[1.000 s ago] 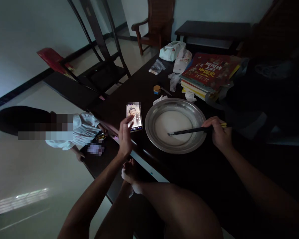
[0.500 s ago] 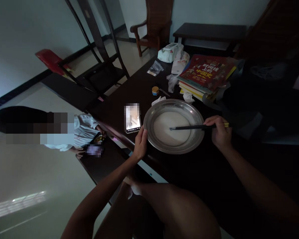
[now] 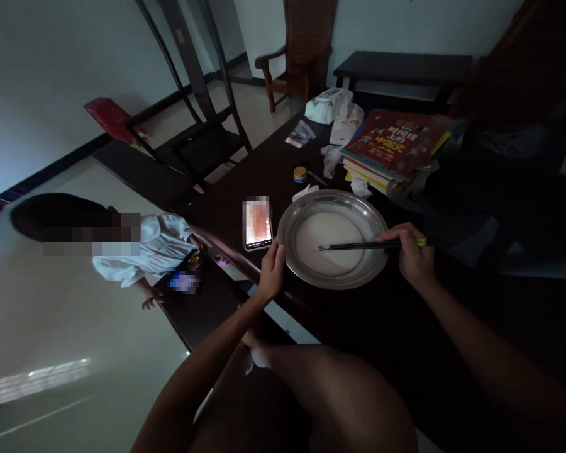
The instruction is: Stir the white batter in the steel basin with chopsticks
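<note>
The left hand [image 3: 271, 274] grips the near-left rim of the metal basin [image 3: 332, 236], which sits on the dark desk [image 3: 273, 157] (beside a lit phone [image 3: 257, 223]). The right hand [image 3: 412, 251] has its fingers clenched around black chopsticks [image 3: 358, 246], tips over the basin's white contents.

A dim room of a home was shown. A long dark wooden worktop [image 3: 273, 163] was set on a pale tiled floor [image 3: 51, 327], with a dark chair [image 3: 202, 135] drawn up at its left and a wooden armchair [image 3: 297, 53] placed against the far wall. Household clutter was spread on the worktop: a stack of children's books [image 3: 393, 145], plastic bags [image 3: 332, 107], a small jar [image 3: 300, 173] and a lit phone [image 3: 257, 224].
</note>
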Demonstrator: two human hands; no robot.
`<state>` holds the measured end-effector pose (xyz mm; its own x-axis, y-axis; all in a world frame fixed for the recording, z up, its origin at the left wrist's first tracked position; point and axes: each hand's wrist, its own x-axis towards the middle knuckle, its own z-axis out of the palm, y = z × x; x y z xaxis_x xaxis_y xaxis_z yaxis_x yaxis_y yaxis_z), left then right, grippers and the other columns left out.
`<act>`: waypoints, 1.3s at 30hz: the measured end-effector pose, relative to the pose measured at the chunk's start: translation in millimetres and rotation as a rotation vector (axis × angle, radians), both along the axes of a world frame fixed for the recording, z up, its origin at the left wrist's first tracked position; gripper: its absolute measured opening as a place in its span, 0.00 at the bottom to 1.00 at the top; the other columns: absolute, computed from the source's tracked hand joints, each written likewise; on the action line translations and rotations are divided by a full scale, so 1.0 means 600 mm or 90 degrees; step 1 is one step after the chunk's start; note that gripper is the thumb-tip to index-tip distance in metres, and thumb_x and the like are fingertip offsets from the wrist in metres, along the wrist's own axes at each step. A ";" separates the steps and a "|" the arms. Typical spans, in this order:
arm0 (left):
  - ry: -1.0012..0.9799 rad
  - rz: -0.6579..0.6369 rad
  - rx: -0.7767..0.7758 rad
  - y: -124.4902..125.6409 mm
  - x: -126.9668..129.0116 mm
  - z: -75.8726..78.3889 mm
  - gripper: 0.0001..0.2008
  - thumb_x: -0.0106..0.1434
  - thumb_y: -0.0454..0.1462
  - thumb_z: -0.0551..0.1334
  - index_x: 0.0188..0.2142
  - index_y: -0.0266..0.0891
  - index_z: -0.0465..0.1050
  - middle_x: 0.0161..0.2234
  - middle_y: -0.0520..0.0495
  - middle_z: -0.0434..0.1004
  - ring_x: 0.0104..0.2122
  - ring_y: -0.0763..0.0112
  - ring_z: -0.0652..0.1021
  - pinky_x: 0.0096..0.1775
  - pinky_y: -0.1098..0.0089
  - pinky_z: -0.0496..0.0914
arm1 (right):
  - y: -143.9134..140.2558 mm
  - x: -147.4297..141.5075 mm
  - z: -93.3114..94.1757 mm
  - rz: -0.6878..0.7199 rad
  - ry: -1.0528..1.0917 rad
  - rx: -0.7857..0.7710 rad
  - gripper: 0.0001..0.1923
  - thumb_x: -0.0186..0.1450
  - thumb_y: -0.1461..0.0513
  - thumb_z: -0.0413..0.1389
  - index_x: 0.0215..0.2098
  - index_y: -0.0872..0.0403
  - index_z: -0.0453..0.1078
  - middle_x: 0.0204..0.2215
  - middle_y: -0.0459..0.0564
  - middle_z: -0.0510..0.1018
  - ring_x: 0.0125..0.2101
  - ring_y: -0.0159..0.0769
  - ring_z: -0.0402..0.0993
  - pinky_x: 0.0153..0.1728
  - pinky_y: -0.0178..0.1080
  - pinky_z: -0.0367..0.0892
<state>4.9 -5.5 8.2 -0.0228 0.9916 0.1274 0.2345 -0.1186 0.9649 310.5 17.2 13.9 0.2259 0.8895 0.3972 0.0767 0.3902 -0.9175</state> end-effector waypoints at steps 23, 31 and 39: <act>0.021 0.002 0.011 0.000 -0.010 -0.011 0.31 0.71 0.58 0.52 0.61 0.39 0.70 0.62 0.40 0.75 0.63 0.54 0.73 0.65 0.56 0.65 | 0.006 0.000 -0.009 -0.069 0.011 0.020 0.21 0.68 0.46 0.55 0.24 0.49 0.74 0.21 0.46 0.77 0.25 0.38 0.72 0.30 0.44 0.66; 0.027 0.009 0.020 0.001 -0.008 -0.013 0.31 0.71 0.58 0.52 0.61 0.40 0.71 0.61 0.40 0.76 0.62 0.54 0.74 0.64 0.56 0.67 | 0.004 -0.001 -0.008 -0.064 -0.020 0.005 0.22 0.69 0.44 0.54 0.25 0.47 0.76 0.23 0.48 0.78 0.27 0.39 0.72 0.32 0.45 0.67; 0.032 0.009 0.028 0.004 -0.006 -0.017 0.32 0.70 0.59 0.52 0.61 0.40 0.71 0.60 0.40 0.76 0.61 0.54 0.74 0.63 0.57 0.67 | 0.004 0.002 -0.011 -0.055 -0.019 -0.006 0.21 0.69 0.44 0.54 0.26 0.47 0.75 0.23 0.47 0.78 0.26 0.39 0.74 0.29 0.45 0.69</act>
